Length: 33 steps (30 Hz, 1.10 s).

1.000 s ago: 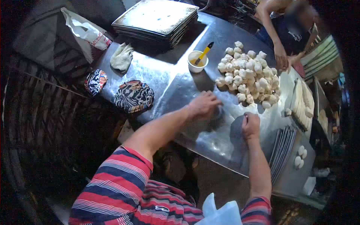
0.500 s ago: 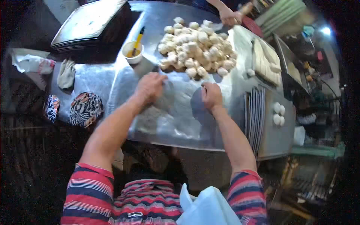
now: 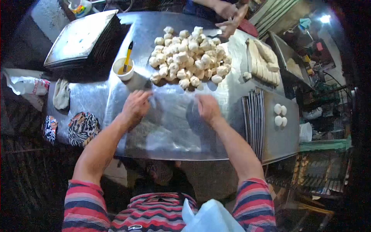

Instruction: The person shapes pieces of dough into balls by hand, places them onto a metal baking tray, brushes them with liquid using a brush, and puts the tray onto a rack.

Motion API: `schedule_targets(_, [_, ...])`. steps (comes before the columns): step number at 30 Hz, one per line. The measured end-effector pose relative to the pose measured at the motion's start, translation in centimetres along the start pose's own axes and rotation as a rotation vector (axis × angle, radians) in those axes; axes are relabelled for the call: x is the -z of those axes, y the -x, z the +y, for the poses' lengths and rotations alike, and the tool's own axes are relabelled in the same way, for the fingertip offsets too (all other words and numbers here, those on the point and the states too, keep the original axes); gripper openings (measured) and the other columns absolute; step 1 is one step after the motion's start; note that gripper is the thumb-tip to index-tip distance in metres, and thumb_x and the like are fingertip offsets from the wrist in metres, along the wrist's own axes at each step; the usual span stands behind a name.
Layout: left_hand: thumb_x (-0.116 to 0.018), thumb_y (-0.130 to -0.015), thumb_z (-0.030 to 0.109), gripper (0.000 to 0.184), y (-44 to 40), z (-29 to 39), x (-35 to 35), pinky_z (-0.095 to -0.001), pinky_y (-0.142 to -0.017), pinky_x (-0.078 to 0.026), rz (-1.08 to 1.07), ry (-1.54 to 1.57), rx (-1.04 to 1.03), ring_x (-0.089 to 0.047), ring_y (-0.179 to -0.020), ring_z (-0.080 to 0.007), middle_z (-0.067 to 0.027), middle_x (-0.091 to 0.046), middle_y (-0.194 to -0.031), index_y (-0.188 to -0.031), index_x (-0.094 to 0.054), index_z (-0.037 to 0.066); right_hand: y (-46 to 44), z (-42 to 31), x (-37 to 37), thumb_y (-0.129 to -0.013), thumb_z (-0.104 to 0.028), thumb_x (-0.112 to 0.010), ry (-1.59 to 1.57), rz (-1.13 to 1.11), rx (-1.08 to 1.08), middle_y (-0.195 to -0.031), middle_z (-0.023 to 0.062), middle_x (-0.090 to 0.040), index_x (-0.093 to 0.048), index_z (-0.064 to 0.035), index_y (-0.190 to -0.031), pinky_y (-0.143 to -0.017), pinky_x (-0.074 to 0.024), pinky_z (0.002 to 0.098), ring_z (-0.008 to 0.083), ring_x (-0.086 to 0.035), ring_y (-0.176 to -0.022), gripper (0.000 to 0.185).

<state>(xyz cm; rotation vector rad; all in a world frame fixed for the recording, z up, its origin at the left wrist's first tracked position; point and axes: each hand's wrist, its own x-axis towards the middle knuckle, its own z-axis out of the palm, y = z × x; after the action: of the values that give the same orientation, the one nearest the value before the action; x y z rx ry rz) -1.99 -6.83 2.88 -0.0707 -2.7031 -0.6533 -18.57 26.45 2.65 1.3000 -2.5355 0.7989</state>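
Observation:
My left hand (image 3: 136, 106) is over the metal table (image 3: 170, 133), below the white tub (image 3: 123, 74). Its fingers are bent together and point right. My right hand (image 3: 209, 107) is level with it on the other side, curled with the thumb side inward. A faint pale blur shows between the two hands; what they hold, if anything, I cannot make out. Just beyond them lies a big heap of pale dough pieces (image 3: 187, 58). In the tub, a yellow-handled brush (image 3: 128, 56) leans in a yellowish liquid.
A co-worker's hands (image 3: 228, 17) meet at the far edge. Long dough strips (image 3: 262, 62) lie at right. Stacked trays stand upright (image 3: 253, 120), near several white eggs (image 3: 281, 115). Flat trays (image 3: 81, 36) are piled at left, above a pale cloth (image 3: 61, 94) and patterned fabric (image 3: 84, 127).
My hands have moved farther apart, the left one shifting left. The co-worker's two hands have come together in view. The whole view has shifted slightly.

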Motion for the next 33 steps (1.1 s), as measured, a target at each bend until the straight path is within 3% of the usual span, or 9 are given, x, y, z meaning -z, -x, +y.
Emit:
schedule_targets(3, [-0.065, -0.082, 0.005, 0.04, 4.4, 1.5, -1.6, -0.0455, -0.089, -0.049, 0.079, 0.115, 0.04, -0.061, -0.095, -0.0307, -0.0115, -0.065, -0.093, -0.121, -0.07, 0.013, 3.4, -4.3, 2.0, -0.089, -0.009, -0.063, -0.099, -0.093, 0.049, -0.096, 0.0172, -0.071, -0.072, -0.0091, -0.112, -0.089, -0.0512, 0.0503, 0.0411, -0.065, -0.094, 0.025])
schedule_targets(5, [-0.065, -0.08, 0.003, 0.039, 3.5, 5.5, -1.7, -0.0469, -0.089, -0.047, -0.071, 0.12, 0.017, -0.059, -0.097, -0.0313, -0.0114, -0.063, -0.095, -0.117, -0.071, 0.014, 4.1, -7.5, 0.3, -0.089, -0.01, -0.063, -0.075, -0.051, 0.066, -0.092, 0.0158, -0.07, -0.074, -0.0113, -0.109, -0.088, -0.0513, 0.0489, 0.0389, -0.065, -0.092, 0.023])
schedule_targets(7, [-0.065, -0.078, 0.004, 0.038, -0.6, 5.4, -2.9, -0.0478, -0.088, -0.047, -0.018, 0.027, -0.134, -0.058, -0.098, -0.0323, -0.0114, -0.062, -0.097, -0.115, -0.071, 0.014, 0.0, -3.0, -1.6, -0.088, -0.011, -0.063, -0.057, -0.118, 0.036, -0.094, 0.0153, -0.071, -0.073, -0.0104, -0.11, -0.09, -0.0513, 0.0478, 0.0388, -0.065, -0.094, 0.024])
schedule_targets(11, [-0.066, -0.077, 0.006, 0.037, -3.0, 1.4, -3.2, -0.0478, -0.09, -0.05, 0.095, -0.033, 0.023, -0.059, -0.099, -0.034, -0.0107, -0.062, -0.098, -0.113, -0.07, 0.014, -2.5, -0.7, -0.6, -0.086, -0.012, -0.065, 0.0, 0.044, 0.039, -0.097, 0.0149, -0.072, -0.071, -0.0091, -0.111, -0.093, -0.0514, 0.0463, 0.0389, -0.066, -0.1, 0.026])
schedule_targets(14, [-0.066, -0.078, 0.007, 0.037, 0.3, 1.7, -2.0, -0.0484, -0.091, -0.051, 0.13, -0.01, 0.143, -0.06, -0.099, -0.0329, -0.0099, -0.062, -0.097, -0.114, -0.07, 0.014, 2.5, -1.6, 0.0, -0.085, -0.012, -0.065, 0.02, -0.006, -0.048, -0.101, 0.0139, -0.072, -0.072, -0.01, -0.108, -0.092, -0.0515, 0.0464, 0.0381, -0.066, -0.103, 0.024])
schedule_targets(17, [-0.066, -0.08, 0.008, 0.034, 2.2, 5.4, -2.2, -0.0478, -0.09, -0.051, 0.021, -0.037, 0.028, -0.061, -0.1, -0.032, -0.0103, -0.063, -0.098, -0.113, -0.07, 0.014, 3.9, -7.4, -0.2, -0.083, -0.011, -0.066, -0.053, -0.036, 0.062, -0.101, 0.0137, -0.071, -0.072, -0.0106, -0.106, -0.09, -0.0517, 0.0468, 0.0373, -0.065, -0.101, 0.024])
schedule_targets(20, [-0.067, -0.08, 0.009, 0.03, -2.4, 6.1, -3.0, -0.047, -0.088, -0.051, 0.026, -0.046, -0.071, -0.061, -0.099, -0.0314, -0.0112, -0.064, -0.097, -0.11, -0.07, 0.012, -0.3, -2.7, -3.2, -0.081, -0.009, -0.066, -0.029, -0.005, 0.179, -0.096, 0.0131, -0.069, -0.072, -0.0115, -0.105, -0.088, -0.0515, 0.0483, 0.036, -0.064, -0.097, 0.025])
schedule_targets(28, [-0.067, -0.08, 0.007, 0.017, 1.0, 3.8, -4.3, -0.0492, -0.083, -0.051, 0.334, 0.01, 0.059, -0.059, -0.089, -0.0334, -0.0117, -0.062, -0.09, -0.095, -0.071, 0.011, 2.8, -4.9, 0.1, -0.082, -0.01, -0.068, -0.083, -0.004, 0.096, -0.092, 0.0136, -0.069, -0.07, -0.0097, -0.097, -0.086, -0.0507, 0.0484, 0.0364, -0.065, -0.092, 0.015])
schedule_targets(33, [-0.068, -0.077, 0.012, 0.018, -3.5, 5.9, -5.9, -0.0467, -0.083, -0.049, 0.185, -0.122, -0.031, -0.059, -0.094, -0.0327, -0.0101, -0.061, -0.093, -0.095, -0.068, 0.013, -1.2, -2.6, -2.5, -0.081, -0.012, -0.07, -0.073, -0.096, 0.147, -0.097, 0.0133, -0.069, -0.069, -0.01, -0.095, -0.089, -0.0507, 0.0463, 0.0361, -0.064, -0.096, 0.013])
